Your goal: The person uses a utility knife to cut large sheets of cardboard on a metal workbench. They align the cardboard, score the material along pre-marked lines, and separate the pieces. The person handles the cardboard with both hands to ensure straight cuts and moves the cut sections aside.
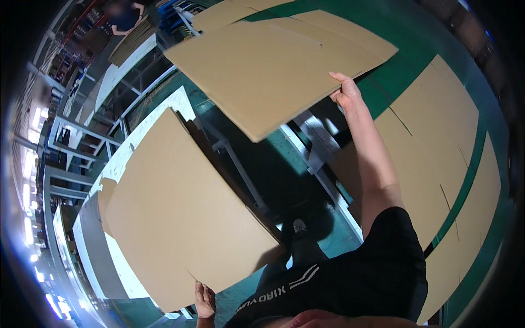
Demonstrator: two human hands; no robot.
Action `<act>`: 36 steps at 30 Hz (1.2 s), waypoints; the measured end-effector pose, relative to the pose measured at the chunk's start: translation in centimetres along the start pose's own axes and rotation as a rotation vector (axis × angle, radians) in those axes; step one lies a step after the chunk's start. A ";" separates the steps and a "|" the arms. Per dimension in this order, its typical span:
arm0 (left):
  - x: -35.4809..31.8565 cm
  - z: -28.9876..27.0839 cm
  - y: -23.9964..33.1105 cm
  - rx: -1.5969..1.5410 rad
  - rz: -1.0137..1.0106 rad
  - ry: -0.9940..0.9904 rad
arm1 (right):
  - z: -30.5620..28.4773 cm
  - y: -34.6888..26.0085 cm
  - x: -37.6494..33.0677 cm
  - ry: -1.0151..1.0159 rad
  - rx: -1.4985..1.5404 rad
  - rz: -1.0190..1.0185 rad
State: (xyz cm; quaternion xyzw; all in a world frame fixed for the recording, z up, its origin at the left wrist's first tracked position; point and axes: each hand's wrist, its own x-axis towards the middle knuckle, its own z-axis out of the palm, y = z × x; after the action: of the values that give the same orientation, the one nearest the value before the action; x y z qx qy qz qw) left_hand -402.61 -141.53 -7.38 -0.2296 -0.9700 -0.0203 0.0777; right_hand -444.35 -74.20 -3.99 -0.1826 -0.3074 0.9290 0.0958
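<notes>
Two Flat Cartons Aloft, One In Each Grip

The right hand (345,93) is closed on the near right edge of a flattened cardboard sheet (273,65), thumb over the top face, arm stretched forward; from that grip the sheet runs away up and to the person's left, its long axis slanting toward the far left, tilted and clear of everything below. The left hand (204,299), low at the frame's bottom, pinches the lower corner of a second cardboard sheet (180,218), which rises up and leftward from the fingers over the white surface (117,257). The two sheets lie apart, a dark gap between them. More flat cardboard (443,142) lies on the green floor (394,71) to the right. Far off, another person (124,16) stands by a stack
</notes>
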 end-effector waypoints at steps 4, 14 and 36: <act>-1.3 0.7 0.1 -0.008 -0.132 -0.122 | 10.1 2.9 -11.6 -0.251 0.049 -0.074; 0.2 1.6 -0.3 -0.158 -0.095 -0.011 | 21.6 22.7 -43.9 -0.568 -0.354 -0.076; -5.1 0.3 4.3 -0.142 -0.290 0.018 | 6.2 24.4 -41.2 0.080 -1.003 -1.005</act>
State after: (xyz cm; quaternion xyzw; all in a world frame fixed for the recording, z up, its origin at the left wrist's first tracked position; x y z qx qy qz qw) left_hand -396.21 -139.91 -8.52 -0.0920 -0.9883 -0.1017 0.0660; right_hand -410.66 -108.79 -2.60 -0.0748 -0.7412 0.5114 0.4284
